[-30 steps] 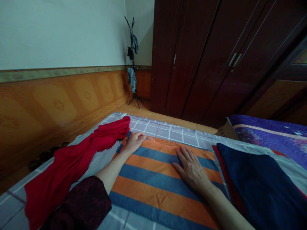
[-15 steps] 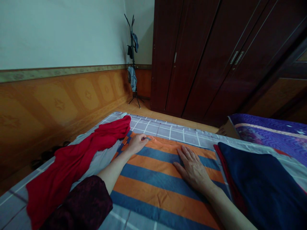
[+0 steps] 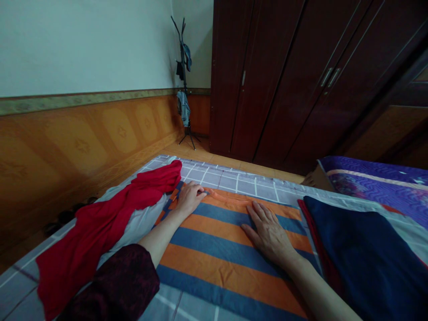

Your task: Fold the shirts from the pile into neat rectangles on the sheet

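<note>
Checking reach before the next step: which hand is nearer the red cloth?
Left. The left hand rests on the striped orange-and-blue cloth just beside the red cloth. The right hand lies flat further right on the stripes, well away from it.

Left hand [image 3: 190, 199] and right hand [image 3: 269, 234] on orange-and-blue striped cloth [image 3: 230, 254] — red fabric [image 3: 110, 218] just beside the left.

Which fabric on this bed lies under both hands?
The orange-and-blue striped cloth, under the left hand and the right hand; the red cloth and folded navy cloth lie to either side.
</note>
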{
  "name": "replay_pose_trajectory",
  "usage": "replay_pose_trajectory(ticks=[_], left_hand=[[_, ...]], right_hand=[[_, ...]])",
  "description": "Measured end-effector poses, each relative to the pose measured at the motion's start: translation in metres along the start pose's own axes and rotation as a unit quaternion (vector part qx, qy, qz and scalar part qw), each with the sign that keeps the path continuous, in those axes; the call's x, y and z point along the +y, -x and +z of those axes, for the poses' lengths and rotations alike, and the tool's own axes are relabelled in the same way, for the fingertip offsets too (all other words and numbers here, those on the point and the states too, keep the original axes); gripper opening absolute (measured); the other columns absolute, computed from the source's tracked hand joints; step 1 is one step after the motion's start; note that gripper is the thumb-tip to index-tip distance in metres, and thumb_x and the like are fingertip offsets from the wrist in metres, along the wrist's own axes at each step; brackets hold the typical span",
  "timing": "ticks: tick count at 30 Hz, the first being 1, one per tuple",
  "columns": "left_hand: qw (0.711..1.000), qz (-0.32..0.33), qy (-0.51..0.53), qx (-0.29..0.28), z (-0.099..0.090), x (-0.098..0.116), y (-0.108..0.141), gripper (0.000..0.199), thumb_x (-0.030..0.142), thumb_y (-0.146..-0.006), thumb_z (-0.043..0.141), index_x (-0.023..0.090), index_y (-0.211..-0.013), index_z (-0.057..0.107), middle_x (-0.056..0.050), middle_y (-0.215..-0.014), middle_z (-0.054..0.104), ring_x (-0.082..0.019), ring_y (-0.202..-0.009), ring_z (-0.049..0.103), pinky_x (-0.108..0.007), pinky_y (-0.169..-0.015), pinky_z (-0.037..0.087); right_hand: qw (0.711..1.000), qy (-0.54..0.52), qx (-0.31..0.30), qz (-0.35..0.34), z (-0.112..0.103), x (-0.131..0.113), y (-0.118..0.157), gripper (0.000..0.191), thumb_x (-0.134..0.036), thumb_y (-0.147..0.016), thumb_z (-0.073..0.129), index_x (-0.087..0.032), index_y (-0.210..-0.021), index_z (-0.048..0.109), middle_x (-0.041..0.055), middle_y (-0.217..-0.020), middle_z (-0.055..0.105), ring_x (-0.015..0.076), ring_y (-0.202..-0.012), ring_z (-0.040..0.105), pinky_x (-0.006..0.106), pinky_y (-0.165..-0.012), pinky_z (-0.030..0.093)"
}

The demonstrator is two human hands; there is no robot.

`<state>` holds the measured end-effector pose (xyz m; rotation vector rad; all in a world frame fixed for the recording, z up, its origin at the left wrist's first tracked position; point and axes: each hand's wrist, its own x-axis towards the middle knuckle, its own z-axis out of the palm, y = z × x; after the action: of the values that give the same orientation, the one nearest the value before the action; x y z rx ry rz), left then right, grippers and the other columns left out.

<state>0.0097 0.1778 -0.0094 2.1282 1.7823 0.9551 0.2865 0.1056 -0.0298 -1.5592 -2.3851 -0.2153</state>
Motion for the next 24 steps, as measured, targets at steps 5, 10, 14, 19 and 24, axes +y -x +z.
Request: replay_pose_trajectory(ticks=[5, 10, 14, 19, 24], left_hand=[[0.997, -0.015, -0.069, -0.014, -0.007, -0.001, 0.001, 0.013, 0.024, -0.081, 0.057, 0.018, -0.074, 0.065, -0.005, -0.084, 0.062, -0.02, -0.086, 0.057, -0.03, -0.076, 0.041], [0.993, -0.018, -0.106, -0.052, -0.014, -0.003, 0.001, 0.008, 0.018, -0.075, 0.06, 0.021, -0.075, 0.067, -0.001, -0.08, 0.063, -0.017, -0.076, 0.058, -0.025, -0.066, 0.041], [0.99, -0.019, -0.138, -0.037, -0.012, -0.002, 0.002, 0.014, 0.013, -0.08, 0.052, 0.021, -0.08, 0.064, -0.002, -0.084, 0.061, -0.016, -0.08, 0.058, -0.025, -0.069, 0.041], [0.986, -0.025, -0.168, -0.008, -0.011, 0.002, 0.006, 0.016, 0.018, -0.088, 0.046, 0.02, -0.088, 0.062, -0.006, -0.091, 0.058, -0.018, -0.079, 0.059, -0.027, -0.068, 0.043], [0.986, 0.048, -0.156, -0.029, -0.011, 0.01, 0.011, 0.017, 0.024, -0.092, 0.044, 0.022, -0.096, 0.061, -0.004, -0.098, 0.061, -0.017, -0.093, 0.058, -0.026, -0.08, 0.043]], right_hand=[[1.0, 0.01, 0.001, -0.003, 0.0, 0.0, 0.0, 0.059, -0.049, -0.09, 0.042, -0.009, -0.134, 0.048, 0.0173, -0.141, 0.042, 0.0325, -0.13, 0.038, 0.047, -0.105, 0.035], [1.0, 0.007, 0.009, -0.005, 0.001, 0.0, 0.0, 0.059, -0.049, -0.09, 0.042, -0.009, -0.134, 0.048, 0.0173, -0.141, 0.043, 0.0325, -0.13, 0.038, 0.047, -0.105, 0.035], [1.0, 0.0, 0.014, -0.006, 0.002, 0.001, 0.001, 0.059, -0.049, -0.089, 0.043, -0.009, -0.133, 0.049, 0.0179, -0.141, 0.042, 0.0328, -0.13, 0.038, 0.048, -0.105, 0.035], [1.0, -0.007, 0.018, -0.006, 0.003, 0.001, 0.001, 0.058, -0.048, -0.09, 0.042, -0.01, -0.132, 0.05, 0.0176, -0.141, 0.042, 0.0315, -0.131, 0.037, 0.048, -0.105, 0.034], [1.0, -0.003, 0.011, -0.004, 0.001, 0.001, 0.0, 0.06, -0.049, -0.09, 0.042, -0.009, -0.133, 0.049, 0.0182, -0.141, 0.042, 0.032, -0.13, 0.037, 0.047, -0.106, 0.034]])
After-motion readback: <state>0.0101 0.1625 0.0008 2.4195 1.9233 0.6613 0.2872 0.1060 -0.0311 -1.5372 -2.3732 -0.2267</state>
